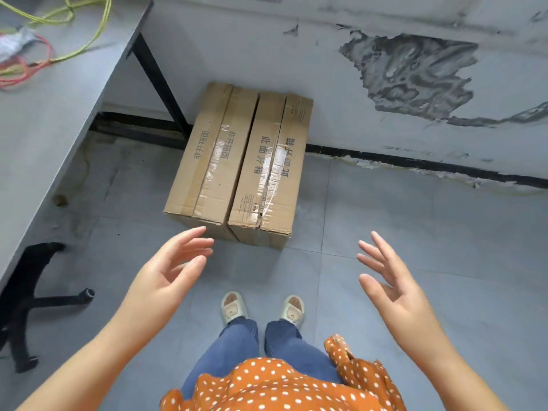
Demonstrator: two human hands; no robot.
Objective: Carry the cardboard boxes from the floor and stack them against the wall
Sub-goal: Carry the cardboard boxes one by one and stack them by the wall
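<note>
Two long taped cardboard boxes lie side by side on the grey tiled floor, their far ends against the wall: the left box and the right box. Both carry printed characters and clear tape along the top seam. My left hand hovers just in front of the left box's near end, fingers spread and relaxed, holding nothing. My right hand is held out to the right of the boxes, palm inward, fingers straight, apart from them.
A grey table with black legs stands at the left, with yellow and red cables on it. A black chair base sits under its edge. The wall behind has peeled paint. My feet in slippers stand on the tiles.
</note>
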